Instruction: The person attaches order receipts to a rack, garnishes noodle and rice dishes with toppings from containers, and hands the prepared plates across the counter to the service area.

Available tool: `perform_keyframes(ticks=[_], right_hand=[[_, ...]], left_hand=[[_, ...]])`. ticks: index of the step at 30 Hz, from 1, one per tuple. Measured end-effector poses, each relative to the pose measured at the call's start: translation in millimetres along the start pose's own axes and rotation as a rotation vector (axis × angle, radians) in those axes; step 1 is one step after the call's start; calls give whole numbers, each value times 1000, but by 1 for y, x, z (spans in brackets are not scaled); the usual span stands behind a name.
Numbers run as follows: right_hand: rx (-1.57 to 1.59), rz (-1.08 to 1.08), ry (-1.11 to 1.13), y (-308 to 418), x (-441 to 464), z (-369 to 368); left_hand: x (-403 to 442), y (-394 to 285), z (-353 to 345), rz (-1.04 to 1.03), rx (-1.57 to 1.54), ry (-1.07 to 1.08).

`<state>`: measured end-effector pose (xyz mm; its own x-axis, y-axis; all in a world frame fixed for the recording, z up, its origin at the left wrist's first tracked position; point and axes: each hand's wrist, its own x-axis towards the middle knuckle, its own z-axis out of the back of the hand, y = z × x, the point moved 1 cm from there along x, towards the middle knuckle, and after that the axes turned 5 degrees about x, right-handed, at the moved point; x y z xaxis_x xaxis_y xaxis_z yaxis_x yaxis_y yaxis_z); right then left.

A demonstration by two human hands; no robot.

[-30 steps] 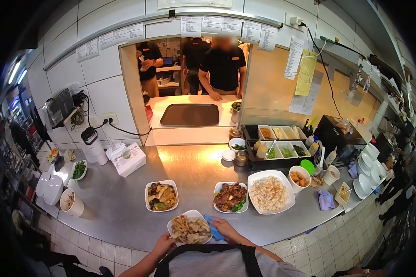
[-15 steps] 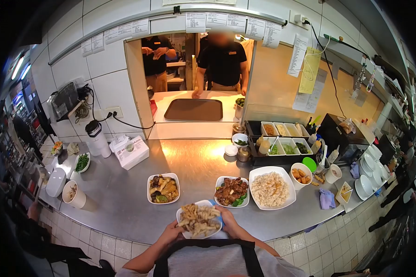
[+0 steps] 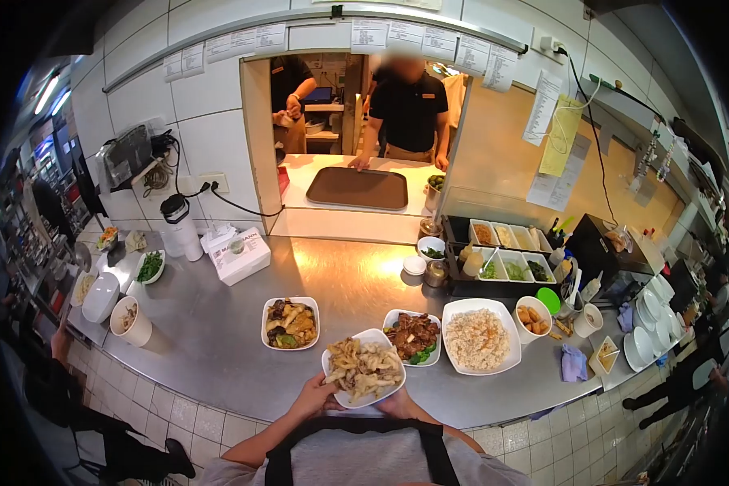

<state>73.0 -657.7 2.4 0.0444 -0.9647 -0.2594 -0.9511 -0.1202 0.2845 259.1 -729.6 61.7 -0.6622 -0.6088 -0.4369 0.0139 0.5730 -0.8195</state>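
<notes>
A white bowl of pale brown food pieces [image 3: 364,368] is held over the front edge of the steel counter. My left hand [image 3: 314,397] grips its left rim. Under its lower right side is my right hand [image 3: 394,402], partly hidden by the bowl. Just behind stand a square bowl of mixed vegetables [image 3: 291,324] and a bowl of dark meat with greens [image 3: 414,336]. A large white bowl of rice [image 3: 481,337] is further right. No blue cloth shows at my right hand.
Beyond the counter [image 3: 219,324], a brown tray [image 3: 357,188] lies in the serving window, touched by a person in black [image 3: 409,109]. Topping containers [image 3: 514,267] stand back right. A paper tub [image 3: 131,321] and a white box [image 3: 241,257] are on the left.
The bowl in my hands has risen off the counter and moved right and forward. My right hand has shifted beneath it, and the blue cloth is now out of sight. The person behind the window now touches the tray.
</notes>
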Motion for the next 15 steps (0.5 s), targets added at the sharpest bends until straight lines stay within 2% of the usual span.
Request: perform_keyframes(ticks=[3, 6, 8, 9, 11, 12, 13, 14, 15], right_hand=[[30, -181, -25, -12, 5, 4], [-151, -162, -64, -6, -8, 9], [219, -329, 0, 15, -5, 41], [445, -420, -12, 19, -13, 69], [8, -219, 82, 32, -61, 27], [-33, -161, -118, 39, -79, 9], [-82, -107, -319, 47, -98, -9], [-152, 1, -304, 62, -114, -16], [-245, 141, -382, 79, -132, -10]], left_hand=[[4, -3, -1, -98, 29, -20], [7, -10, -1, -231, 222, -103], [3, -11, 0, -306, 383, -184], [13, 4, 14, -250, 434, -230], [9, -2, 17, -185, 473, -221], [5, -5, 16, -173, 494, -245], [13, 7, 25, -155, 327, -216], [16, 7, 31, -138, 264, -201], [13, 10, 32, -135, 197, -184]])
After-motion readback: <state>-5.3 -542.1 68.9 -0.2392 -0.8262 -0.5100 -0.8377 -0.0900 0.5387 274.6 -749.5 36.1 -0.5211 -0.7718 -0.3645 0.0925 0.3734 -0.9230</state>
